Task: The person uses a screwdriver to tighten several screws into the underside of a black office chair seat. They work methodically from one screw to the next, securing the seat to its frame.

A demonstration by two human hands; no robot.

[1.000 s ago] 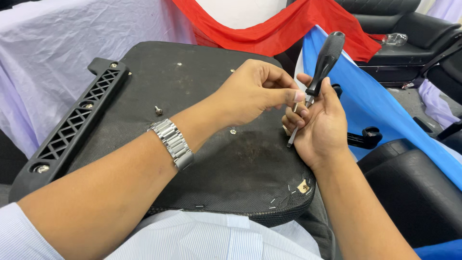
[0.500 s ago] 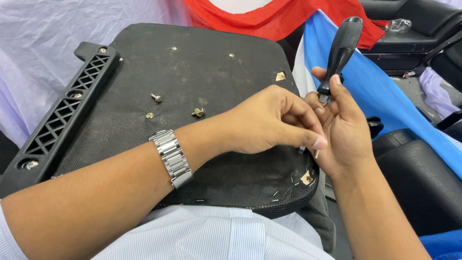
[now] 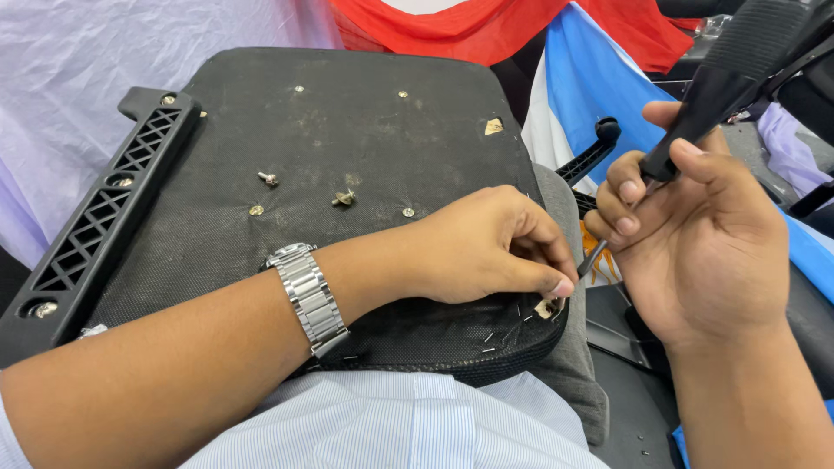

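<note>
An upturned black chair seat [image 3: 365, 139] lies across my lap, its dusty underside up. My left hand [image 3: 486, 247], with a steel watch [image 3: 306, 295] on the wrist, rests on the seat's near right corner, fingertips pinched at a torn spot by the edge; what they pinch is hidden. My right hand [image 3: 695, 234] is closed around a black-handled screwdriver [image 3: 721, 78], its metal tip angled down toward my left fingertips. Loose screws [image 3: 344, 198] lie on the seat's middle.
A black latticed plastic armrest bracket [image 3: 104, 217] is fixed along the seat's left side. Pale lilac cloth lies at the left, red cloth [image 3: 486, 26] at the top, blue cloth [image 3: 599, 87] at the right. Black chair parts [image 3: 591, 156] sit to the right.
The seat has shifted toward me and left. My left hand moved down to the near right corner. My right hand with the screwdriver has drawn slightly right of it.
</note>
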